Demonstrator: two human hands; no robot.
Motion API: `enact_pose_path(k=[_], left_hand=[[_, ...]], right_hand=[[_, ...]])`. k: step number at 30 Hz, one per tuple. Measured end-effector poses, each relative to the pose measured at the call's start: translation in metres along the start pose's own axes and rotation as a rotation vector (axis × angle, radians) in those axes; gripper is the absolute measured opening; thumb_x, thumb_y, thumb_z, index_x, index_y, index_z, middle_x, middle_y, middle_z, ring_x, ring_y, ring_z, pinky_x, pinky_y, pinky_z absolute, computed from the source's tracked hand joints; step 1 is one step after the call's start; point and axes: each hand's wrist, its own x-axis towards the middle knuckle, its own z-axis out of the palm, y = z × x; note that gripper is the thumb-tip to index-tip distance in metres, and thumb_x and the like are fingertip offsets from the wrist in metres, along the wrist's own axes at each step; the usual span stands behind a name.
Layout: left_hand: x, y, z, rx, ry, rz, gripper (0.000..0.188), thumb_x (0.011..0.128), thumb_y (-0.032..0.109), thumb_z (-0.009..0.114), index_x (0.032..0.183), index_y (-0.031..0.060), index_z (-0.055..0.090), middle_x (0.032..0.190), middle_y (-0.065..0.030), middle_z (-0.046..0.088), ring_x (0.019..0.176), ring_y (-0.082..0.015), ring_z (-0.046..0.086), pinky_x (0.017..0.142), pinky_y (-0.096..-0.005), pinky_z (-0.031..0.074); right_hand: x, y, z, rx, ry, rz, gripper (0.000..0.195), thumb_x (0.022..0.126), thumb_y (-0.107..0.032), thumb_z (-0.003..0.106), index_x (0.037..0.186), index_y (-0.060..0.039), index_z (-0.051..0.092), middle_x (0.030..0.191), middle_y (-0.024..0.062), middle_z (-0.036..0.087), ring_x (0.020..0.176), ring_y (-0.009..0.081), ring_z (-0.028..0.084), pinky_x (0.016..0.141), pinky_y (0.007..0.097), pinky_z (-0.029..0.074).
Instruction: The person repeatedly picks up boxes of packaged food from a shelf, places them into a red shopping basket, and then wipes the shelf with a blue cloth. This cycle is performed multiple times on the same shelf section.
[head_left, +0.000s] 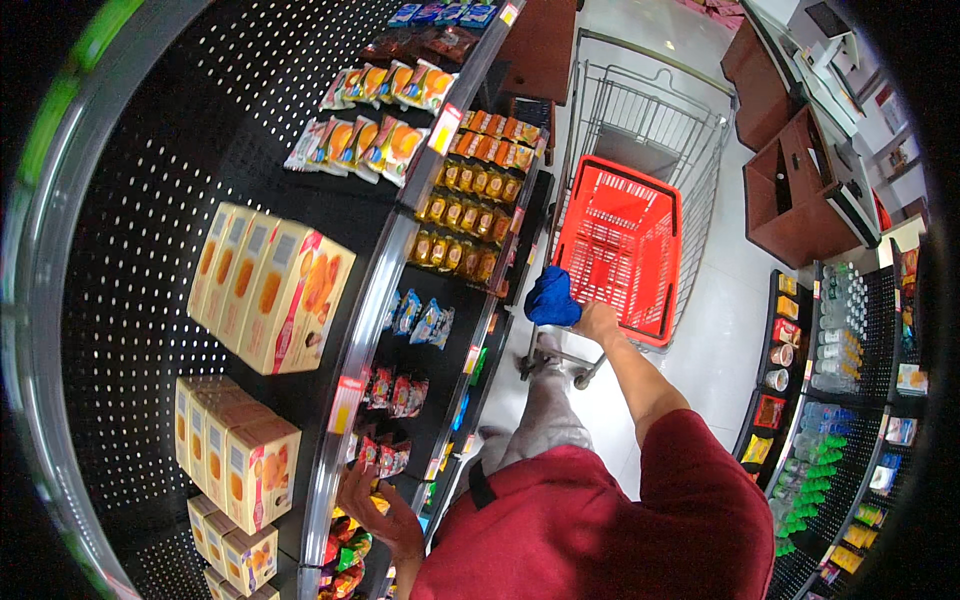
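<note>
My right hand (598, 321) is at the near edge of a red plastic shopping basket (674, 247), with a bunched blue cloth (553, 297) in its grip. The basket sits in a metal shopping cart (709, 172), and its inside shows no goods. My left hand (379, 510) reaches to the shelf at lower left, just below small red snack packets (394, 456). Something yellow shows by its fingers; whether the hand holds it I cannot tell.
Boxed goods (289, 292) stand in rows on the black perforated shelves at left, with jars (469, 214) beyond. Brown counters (802, 187) stand at upper right. Bottles (836, 322) fill shelves at right. White tiled floor (720, 330) lies between.
</note>
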Motion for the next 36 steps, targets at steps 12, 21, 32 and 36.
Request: enact_pose_path(k=[12, 21, 32, 36], left_hand=[[0.095, 0.089, 0.091, -0.136, -0.033, 0.103, 0.022, 0.093, 0.000, 0.057, 0.114, 0.0032, 0.063, 0.126, -0.0130, 0.060, 0.125, -0.0357, 0.049, 0.104, -0.0494, 0.036], [0.114, 0.108, 0.108, -0.068, 0.054, -0.020, 0.028, 0.084, 0.000, 0.063, 0.111, 0.0097, 0.067, 0.123, -0.0116, 0.063, 0.119, -0.0335, 0.054, 0.104, -0.0464, 0.038], [0.131, 0.067, 0.054, -0.228, 0.404, -0.278, 0.046, 0.091, 0.001, 0.061, 0.135, 0.0000, 0.050, 0.133, -0.0191, 0.055, 0.120, -0.0339, 0.053, 0.099, -0.0413, 0.043], [0.138, 0.045, 0.043, -0.387, 0.450, -0.385, 0.052, 0.096, 0.004, 0.059, 0.145, 0.0005, 0.041, 0.146, -0.0185, 0.045, 0.127, -0.0291, 0.050, 0.102, -0.0407, 0.043]], right_hand=[[0.020, 0.023, -0.040, 0.016, -0.231, -0.384, 0.069, 0.077, -0.069, 0.068, 0.083, -0.0009, 0.074, 0.083, 0.0217, 0.072, 0.079, 0.0379, 0.071, 0.070, 0.0474, 0.057], [0.015, 0.008, -0.023, 0.112, -0.308, -0.250, 0.066, 0.070, -0.056, 0.080, 0.104, 0.0005, 0.072, 0.101, 0.0240, 0.071, 0.093, 0.0375, 0.070, 0.081, 0.0470, 0.056], [0.006, -0.019, -0.178, 0.333, -0.254, -0.476, 0.062, 0.078, -0.040, 0.077, 0.122, 0.0014, 0.064, 0.115, 0.0253, 0.068, 0.108, 0.0377, 0.066, 0.093, 0.0446, 0.052], [-0.023, -0.123, -0.261, 0.897, -0.111, -0.660, 0.040, 0.093, -0.014, 0.067, 0.131, -0.0040, 0.060, 0.117, 0.0143, 0.070, 0.104, 0.0231, 0.069, 0.088, 0.0339, 0.054]])
